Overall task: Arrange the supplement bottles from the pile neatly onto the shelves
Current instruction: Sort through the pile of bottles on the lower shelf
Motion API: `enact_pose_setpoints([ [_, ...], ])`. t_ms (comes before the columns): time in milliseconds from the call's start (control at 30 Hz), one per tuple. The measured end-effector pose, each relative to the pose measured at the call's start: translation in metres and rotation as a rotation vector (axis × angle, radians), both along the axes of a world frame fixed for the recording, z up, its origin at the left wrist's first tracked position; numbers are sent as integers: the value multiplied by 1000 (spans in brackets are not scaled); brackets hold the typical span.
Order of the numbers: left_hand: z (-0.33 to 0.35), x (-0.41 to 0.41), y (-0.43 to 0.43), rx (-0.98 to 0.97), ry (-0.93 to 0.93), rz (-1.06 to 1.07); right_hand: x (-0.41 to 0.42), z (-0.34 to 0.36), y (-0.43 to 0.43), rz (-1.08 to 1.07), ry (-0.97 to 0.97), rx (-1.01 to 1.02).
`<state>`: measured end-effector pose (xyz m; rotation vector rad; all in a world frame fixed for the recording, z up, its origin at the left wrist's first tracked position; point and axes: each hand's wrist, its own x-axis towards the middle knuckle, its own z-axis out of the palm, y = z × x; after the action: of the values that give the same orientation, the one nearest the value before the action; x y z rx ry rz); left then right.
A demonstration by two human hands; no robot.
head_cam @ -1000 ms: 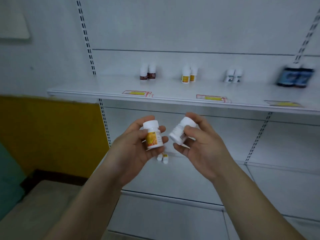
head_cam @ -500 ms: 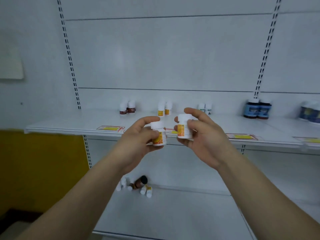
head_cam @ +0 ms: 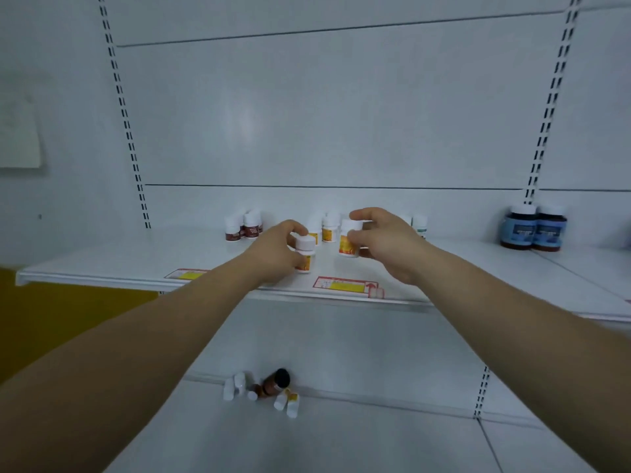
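The left hand (head_cam: pixel 273 257) grips the left bottle (head_cam: pixel 305 247), white with an orange label, thumb and fingers curled round its sides. The right hand (head_cam: pixel 392 245) holds the right bottle (head_cam: pixel 348 238), of the same kind, in the same way. Both bottles are upright over the upper shelf (head_cam: pixel 119 261), in front of the orange pair (head_cam: pixel 328 229) standing at the back. Whether either base touches the board I cannot tell. The step, as I judge it, is to set these two down with their own kind, so the work is mostly alignment. Each should go straight in front of the back pair, label facing out, above the price tag (head_cam: pixel 343 286). Neither should drift toward the red bottles (head_cam: pixel 244 227) on the left or the green-marked ones (head_cam: pixel 419 224) partly hidden behind the right hand. These bottles look small and light and will likely tip easily, so each base should sit flat before the fingers let go. The fingers should then open outward and lift clear rather than drag back across the cap. The knuckles are near the standing pair, and a nudge there could topple them. Two blue bottles (head_cam: pixel 532 230) stand well to the right, out of the way. The pile (head_cam: pixel 263 390) on the lower shelf (head_cam: pixel 341 445) holds several more lying down, a brown one among them, so much of the task remains.
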<state>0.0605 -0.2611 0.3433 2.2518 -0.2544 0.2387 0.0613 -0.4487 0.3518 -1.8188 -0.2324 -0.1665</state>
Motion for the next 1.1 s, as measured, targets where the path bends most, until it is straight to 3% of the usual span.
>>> enact_pose_setpoints([
  [233, -12, 59, 8, 57, -39, -79, 57, -13, 16, -124, -77, -442],
  [467, -16, 94, 6, 176, -90, -68, 94, -18, 21, -177, -125, -649],
  [733, -18, 115, -1, 224, -86, -15, 119, -17, 24, -182, -152, -813],
  [1100, -15, 108, -3, 256, -55, 16, 120, -17, 25, -172, -134, -880],
])
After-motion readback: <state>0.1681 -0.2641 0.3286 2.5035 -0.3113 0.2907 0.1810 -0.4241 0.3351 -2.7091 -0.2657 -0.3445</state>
